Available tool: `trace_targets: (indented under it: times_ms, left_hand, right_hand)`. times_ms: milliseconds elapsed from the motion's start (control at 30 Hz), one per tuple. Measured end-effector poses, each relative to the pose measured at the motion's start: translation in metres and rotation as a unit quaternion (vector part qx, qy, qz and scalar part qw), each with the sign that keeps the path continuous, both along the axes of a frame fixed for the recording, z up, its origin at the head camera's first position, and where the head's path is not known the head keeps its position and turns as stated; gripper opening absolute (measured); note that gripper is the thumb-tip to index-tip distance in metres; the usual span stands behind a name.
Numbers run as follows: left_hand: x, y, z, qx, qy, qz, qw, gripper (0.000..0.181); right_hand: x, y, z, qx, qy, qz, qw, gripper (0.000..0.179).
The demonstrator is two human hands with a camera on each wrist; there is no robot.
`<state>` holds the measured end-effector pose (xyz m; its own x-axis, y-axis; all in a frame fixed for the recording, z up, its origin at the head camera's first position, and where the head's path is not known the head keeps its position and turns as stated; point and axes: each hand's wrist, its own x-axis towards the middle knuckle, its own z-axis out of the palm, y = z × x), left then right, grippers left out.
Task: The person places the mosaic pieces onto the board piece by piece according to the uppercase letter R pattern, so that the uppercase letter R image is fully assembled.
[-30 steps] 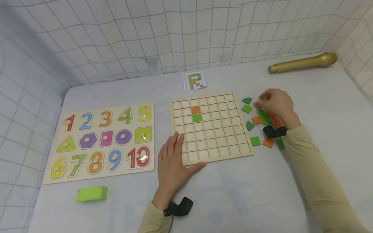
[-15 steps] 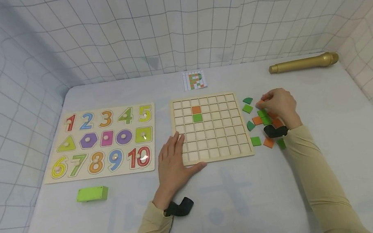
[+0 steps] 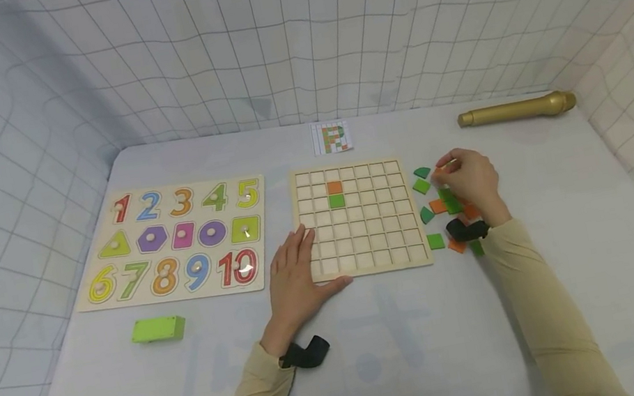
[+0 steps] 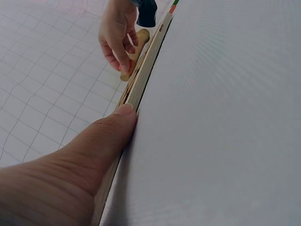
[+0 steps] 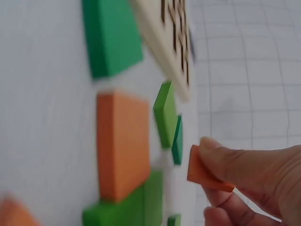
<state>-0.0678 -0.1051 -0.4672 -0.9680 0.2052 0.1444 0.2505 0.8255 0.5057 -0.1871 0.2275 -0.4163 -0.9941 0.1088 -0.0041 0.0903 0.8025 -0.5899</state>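
Note:
My right hand (image 3: 471, 179) pinches an orange square tile (image 5: 200, 169) between thumb and fingers, held above the pile of loose tiles right of the board. My left hand (image 3: 293, 280) lies at the near left corner of the wooden grid board (image 3: 384, 239), its fingers over the left edge. In the left wrist view, the left thumb (image 4: 106, 139) presses along the board's near edge. On the board sit one orange tile (image 3: 334, 188) and, directly below it, one green tile (image 3: 337, 201). The right hand and wrist strap hide some of the loose tiles.
Loose green and orange squares and dark green quarter-rounds (image 3: 426, 215) lie by the board's right edge. A pattern card (image 3: 319, 148) stands behind the board. A number puzzle (image 3: 174, 251) and a green block (image 3: 158, 329) are at left; a gold microphone (image 3: 514, 111) lies back right.
My right hand has shifted slightly over the loose tiles and now sits a little higher, with the orange tile showing at its fingertips. The left hand has stayed on the board.

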Motion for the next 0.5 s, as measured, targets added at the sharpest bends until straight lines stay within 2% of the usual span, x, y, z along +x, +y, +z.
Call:
trace_targets:
  times_ms: [100,200,367,500]
  left_hand:
    - [0.0,-0.001,0.0,0.0,0.004,-0.001,1.0,0.101]
    - [0.0,-0.001,-0.001,0.002,0.009,-0.001,1.0,0.101]
    - [-0.001,0.0,-0.002,0.001,0.008,-0.001,1.0,0.102]
    - [-0.001,0.0,-0.002,0.0,0.003,0.0,1.0,0.102]
  right_hand:
    - [0.001,-0.011,-0.001,-0.031,0.038,0.022,0.9985,0.026]
    - [0.002,-0.026,0.002,-0.072,0.056,0.048,0.9947,0.027]
    - [0.005,-0.058,0.009,-0.132,0.044,0.097,0.9856,0.028]
    - [0.005,-0.081,0.009,-0.137,0.032,0.137,0.9805,0.026]
